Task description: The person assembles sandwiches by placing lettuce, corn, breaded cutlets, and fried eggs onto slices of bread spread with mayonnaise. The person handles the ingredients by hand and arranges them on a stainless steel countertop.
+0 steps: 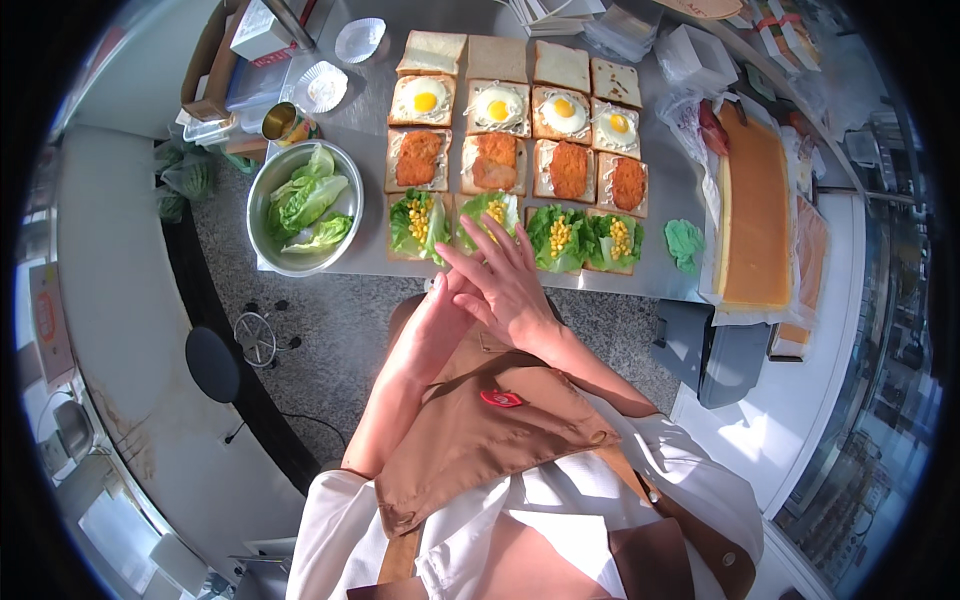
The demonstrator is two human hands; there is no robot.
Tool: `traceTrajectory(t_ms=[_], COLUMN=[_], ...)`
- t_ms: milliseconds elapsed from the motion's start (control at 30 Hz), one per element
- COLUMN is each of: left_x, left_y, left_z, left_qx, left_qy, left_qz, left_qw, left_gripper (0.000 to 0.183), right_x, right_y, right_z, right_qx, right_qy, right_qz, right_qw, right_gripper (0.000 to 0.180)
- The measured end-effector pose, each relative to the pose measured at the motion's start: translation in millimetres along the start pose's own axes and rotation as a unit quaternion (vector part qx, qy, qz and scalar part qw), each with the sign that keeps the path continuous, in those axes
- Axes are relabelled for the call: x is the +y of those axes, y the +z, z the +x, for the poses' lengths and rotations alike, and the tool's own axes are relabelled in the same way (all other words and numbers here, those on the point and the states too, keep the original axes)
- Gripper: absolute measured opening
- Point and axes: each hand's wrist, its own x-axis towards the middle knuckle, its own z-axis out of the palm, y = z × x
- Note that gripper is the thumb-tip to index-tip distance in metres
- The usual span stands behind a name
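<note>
My right hand (512, 296) is raised in front of the apron with its fingers spread and nothing in them. It overlaps my left hand (437, 330), whose thumb points up and whose fingers are mostly hidden behind the right. Just beyond them lie bread slices topped with lettuce (556, 251) and corn kernels (559, 234). Behind that row, more slices carry breaded fried cutlets (568, 171) over white sauce. Fried eggs (424, 96) with white sauce top the row farther back. Plain bread slices (497, 58) form the farthest row.
A steel bowl (355, 217) of lettuce leaves stands left, beside an open tin can (288, 124) and paper baking cups (360, 40). At right lie a crumpled green item (684, 244) and a sheet cake (756, 210) on paper. A wheeled stool (213, 364) and grey bin (731, 356) flank me.
</note>
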Motion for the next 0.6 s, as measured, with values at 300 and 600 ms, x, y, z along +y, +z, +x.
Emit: traceTrajectory(t_ms=[300, 600], left_x=[32, 29], left_y=[-56, -119], left_z=[-41, -43], left_qx=[0.050, 0.115], left_qy=[0.030, -0.056], left_qz=[0.107, 0.138], left_qw=[0.993, 0.982], left_gripper=[0.071, 0.051], right_x=[28, 69], right_y=[12, 15], right_z=[-41, -175], right_qx=[0.086, 0.187], right_qy=[0.220, 0.418], right_qz=[-0.023, -0.027], right_qw=[0.971, 0.888], right_gripper=[0.058, 0.032])
